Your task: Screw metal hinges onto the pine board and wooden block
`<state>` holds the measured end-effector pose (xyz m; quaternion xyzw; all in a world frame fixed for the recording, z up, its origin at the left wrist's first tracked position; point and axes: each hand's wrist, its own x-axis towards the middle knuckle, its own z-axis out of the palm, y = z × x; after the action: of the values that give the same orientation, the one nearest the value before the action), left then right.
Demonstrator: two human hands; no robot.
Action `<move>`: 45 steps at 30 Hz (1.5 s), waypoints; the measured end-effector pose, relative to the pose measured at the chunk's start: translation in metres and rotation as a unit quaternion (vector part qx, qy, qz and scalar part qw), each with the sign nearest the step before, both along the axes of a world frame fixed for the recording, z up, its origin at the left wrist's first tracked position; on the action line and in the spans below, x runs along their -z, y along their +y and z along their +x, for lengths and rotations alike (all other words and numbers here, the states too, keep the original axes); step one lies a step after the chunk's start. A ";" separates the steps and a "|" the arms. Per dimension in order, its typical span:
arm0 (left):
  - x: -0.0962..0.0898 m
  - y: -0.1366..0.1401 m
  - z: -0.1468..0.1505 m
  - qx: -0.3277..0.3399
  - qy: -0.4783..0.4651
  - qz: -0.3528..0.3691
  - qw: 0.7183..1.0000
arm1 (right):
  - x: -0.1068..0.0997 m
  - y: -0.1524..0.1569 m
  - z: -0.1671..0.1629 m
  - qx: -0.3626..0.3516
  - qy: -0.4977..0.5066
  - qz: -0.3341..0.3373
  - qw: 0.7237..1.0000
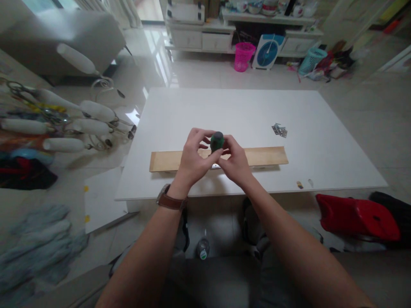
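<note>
A screwdriver (217,142) with a green and dark handle stands upright over the wooden board (266,156), its handle end towards me. My left hand (198,154) curls around the handle from the left, thumb across its lower part. From the other side, my right hand (235,157) closes in with its fingers against the handle. The screwdriver's tip is hidden behind my fingers. Below my hands a small piece of shiny metal (215,166) shows at the board's near edge. The board lies lengthwise across the white table (231,111).
Metal plates and screws (279,130) lie in a small pile on the table, right of the board. A small brownish piece (299,185) is near the front edge. A red seat-like object (358,217) stands at the right, a bottle (203,248) on the floor.
</note>
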<state>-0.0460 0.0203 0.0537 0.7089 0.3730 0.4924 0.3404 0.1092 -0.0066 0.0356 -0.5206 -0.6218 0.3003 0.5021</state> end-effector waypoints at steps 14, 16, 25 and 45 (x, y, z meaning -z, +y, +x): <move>-0.004 -0.017 -0.002 -0.025 0.018 0.018 0.999 | -0.004 -0.010 -0.004 -0.033 0.022 -0.007 0.999; -0.007 -0.020 -0.003 -0.026 0.033 0.027 0.999 | -0.005 -0.009 -0.005 -0.020 0.006 0.003 1.000; 0.002 -0.014 -0.003 -0.042 -0.031 0.001 0.999 | -0.007 -0.008 -0.008 -0.033 0.004 -0.008 0.999; -0.002 -0.016 0.000 -0.032 -0.037 0.016 0.999 | -0.006 -0.011 -0.008 -0.028 0.022 0.000 0.999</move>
<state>-0.0458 0.0048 0.0559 0.6832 0.3750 0.5345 0.3269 0.1011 -0.0176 0.0415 -0.4965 -0.6251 0.3251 0.5071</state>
